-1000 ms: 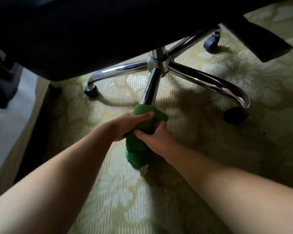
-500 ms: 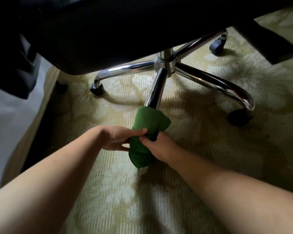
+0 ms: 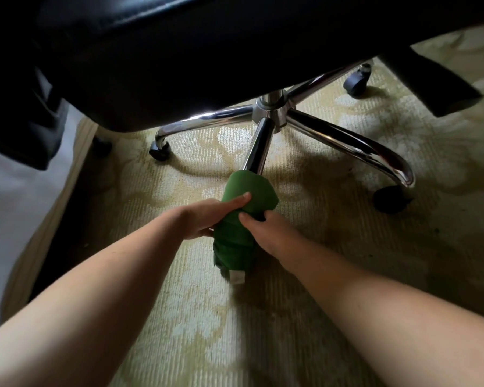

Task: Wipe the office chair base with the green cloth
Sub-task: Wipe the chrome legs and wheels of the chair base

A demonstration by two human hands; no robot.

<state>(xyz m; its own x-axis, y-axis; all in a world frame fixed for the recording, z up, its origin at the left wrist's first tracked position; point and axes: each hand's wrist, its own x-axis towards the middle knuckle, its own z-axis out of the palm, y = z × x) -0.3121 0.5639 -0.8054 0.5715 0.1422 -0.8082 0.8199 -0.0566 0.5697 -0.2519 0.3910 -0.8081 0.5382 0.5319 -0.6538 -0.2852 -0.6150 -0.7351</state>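
Our left hand [image 3: 207,216], right hand [image 3: 268,230] fingers grip green cloth [image 3: 235,238] round chair base leg [image 3: 256,146]; we'd squeeze evenly, slide lengthwise.

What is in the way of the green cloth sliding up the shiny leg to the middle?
Nothing visible. The left hand and right hand hold the green cloth around the chrome leg, which is bare up to the hub.
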